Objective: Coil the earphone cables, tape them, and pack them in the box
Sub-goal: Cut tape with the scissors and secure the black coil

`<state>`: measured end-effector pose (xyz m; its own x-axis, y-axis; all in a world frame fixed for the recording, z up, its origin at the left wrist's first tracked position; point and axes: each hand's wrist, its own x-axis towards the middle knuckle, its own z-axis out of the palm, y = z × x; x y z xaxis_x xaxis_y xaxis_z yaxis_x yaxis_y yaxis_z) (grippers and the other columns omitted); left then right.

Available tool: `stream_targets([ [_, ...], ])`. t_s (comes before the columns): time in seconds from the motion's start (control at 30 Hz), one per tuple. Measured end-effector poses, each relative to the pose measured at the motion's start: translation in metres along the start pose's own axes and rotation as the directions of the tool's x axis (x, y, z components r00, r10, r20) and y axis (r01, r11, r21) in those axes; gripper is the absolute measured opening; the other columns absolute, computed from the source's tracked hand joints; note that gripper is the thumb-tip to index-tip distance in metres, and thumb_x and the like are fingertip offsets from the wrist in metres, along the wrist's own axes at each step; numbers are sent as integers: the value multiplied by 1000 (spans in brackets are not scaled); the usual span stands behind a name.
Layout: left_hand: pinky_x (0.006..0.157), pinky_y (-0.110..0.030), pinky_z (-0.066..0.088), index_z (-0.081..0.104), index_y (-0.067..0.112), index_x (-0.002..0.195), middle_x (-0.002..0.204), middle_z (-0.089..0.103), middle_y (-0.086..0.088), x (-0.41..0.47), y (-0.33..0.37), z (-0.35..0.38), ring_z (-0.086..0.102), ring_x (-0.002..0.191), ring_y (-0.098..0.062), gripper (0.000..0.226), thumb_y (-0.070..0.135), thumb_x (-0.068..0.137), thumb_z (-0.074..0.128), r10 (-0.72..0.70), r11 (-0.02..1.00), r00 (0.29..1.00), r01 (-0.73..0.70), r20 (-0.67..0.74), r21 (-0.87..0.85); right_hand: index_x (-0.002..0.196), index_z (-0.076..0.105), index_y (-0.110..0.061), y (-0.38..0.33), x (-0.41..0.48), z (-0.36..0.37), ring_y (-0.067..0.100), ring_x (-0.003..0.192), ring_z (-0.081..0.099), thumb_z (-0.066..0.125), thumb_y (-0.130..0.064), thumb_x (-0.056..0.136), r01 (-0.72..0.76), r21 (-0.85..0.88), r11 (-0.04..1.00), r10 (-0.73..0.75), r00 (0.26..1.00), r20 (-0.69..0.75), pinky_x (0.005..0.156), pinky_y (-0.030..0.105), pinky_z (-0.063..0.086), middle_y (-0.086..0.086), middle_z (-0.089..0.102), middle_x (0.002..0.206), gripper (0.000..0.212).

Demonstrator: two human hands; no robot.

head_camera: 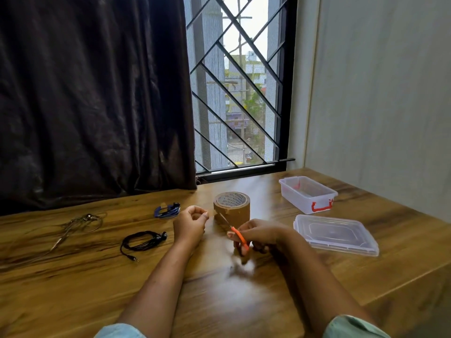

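Soft daylight from the window (240,93), table (73,276) glare, wide-angle bending at edges

The tape roll (232,205) carries print on its core, too blurred to read; nothing else is lettered.

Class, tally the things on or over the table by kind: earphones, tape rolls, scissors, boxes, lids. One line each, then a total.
Earphones: 3 (blue earphones, grey earphones, black earphones)
Tape roll: 1
Scissors: 1
Box: 1
Lid: 1
Total: 7
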<state>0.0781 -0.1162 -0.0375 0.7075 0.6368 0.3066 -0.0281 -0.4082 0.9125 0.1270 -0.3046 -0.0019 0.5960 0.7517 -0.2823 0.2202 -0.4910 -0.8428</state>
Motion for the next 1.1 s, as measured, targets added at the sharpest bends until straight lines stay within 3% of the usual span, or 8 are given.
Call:
stream_targets([
  [0.17, 59, -38, 55, 62, 19, 80, 73, 63, -3, -8, 2, -7, 61, 65, -23, 8, 14, 86, 64, 46, 997, 995, -51, -87, -51, 94, 58, -12, 0, 1, 6, 6, 38, 38, 61, -59, 82, -17, 71, 997, 25, 994, -109, 35, 15, 27, 2, 66, 66, 49],
  [0.37, 57, -28, 48, 60, 26, 91, 85, 62, 11, -29, 20, -31, 55, 64, -10, 14, 14, 86, 65, 188, 981, 971, -193, -148, -22, 95, 53, -16, -21, 6, 23, 11, 67, 55, 78, -34, 72, -73, -310, 948, -10, 966, -259, 56, 23, 44, -1, 59, 81, 39],
  [0.57, 47, -12, 39, 60, 23, 107, 103, 62, 11, -18, 11, -111, 47, 56, -8, 28, 6, 86, 63, 242, 962, 935, -197, -260, 188, 86, 66, -11, -36, 34, 30, 26, 86, 65, 80, -28, 70, -137, -671, 729, -138, 930, -339, 66, 28, 50, 7, 65, 87, 28],
  [0.7, 62, -15, 42, 53, 23, 124, 111, 58, 6, -13, -16, -161, 54, 76, -10, 44, 7, 85, 65, 134, 948, 967, -61, -216, 312, 75, 60, -13, -40, 39, 31, 16, 62, 61, 79, -15, 71, -121, -597, 793, -88, 947, -309, 45, 19, 42, 3, 58, 72, 19],
  [0.77, 78, -28, 44, 52, 29, 121, 108, 64, 4, -12, -26, -170, 58, 94, -13, 45, 5, 85, 65, 38, 984, 994, -18, -106, 179, 64, 55, -16, -42, 39, 28, 6, 45, 55, 77, -9, 73, -122, -500, 857, -18, 964, -267, 41, 15, 42, 0, 56, 64, 25],
  [0.87, 75, -25, 46, 59, 31, 96, 97, 64, 9, -12, -25, -168, 59, 93, -11, 30, 4, 85, 65, -28, 997, 1000, 26, 13, 79, 69, 61, -15, -53, 39, 28, 7, 48, 57, 76, -5, 76, -144, -454, 879, 71, 982, -174, 50, 16, 50, 2, 60, 68, 19],
  [0.97, 69, -18, 44, 62, 28, 86, 92, 63, 11, -8, -23, -161, 58, 87, -6, 25, 3, 83, 66, -11, 997, 1000, 9, 28, 73, 98, 67, -3, -70, 41, 36, 13, 58, 58, 66, -6, 86, -241, -499, 832, 211, 970, -118, 63, 22, 52, 8, 61, 74, 13],
  [1.1, 68, -17, 44, 65, 21, 88, 91, 63, 11, -7, -23, -163, 57, 84, -5, 21, 2, 81, 68, -20, 999, 1000, 20, -1, 44, 113, 64, -6, -93, 56, 58, 21, 82, 58, 59, -24, 92, -101, -711, 695, -126, 957, -259, 70, 27, 46, 8, 63, 96, 28],
])
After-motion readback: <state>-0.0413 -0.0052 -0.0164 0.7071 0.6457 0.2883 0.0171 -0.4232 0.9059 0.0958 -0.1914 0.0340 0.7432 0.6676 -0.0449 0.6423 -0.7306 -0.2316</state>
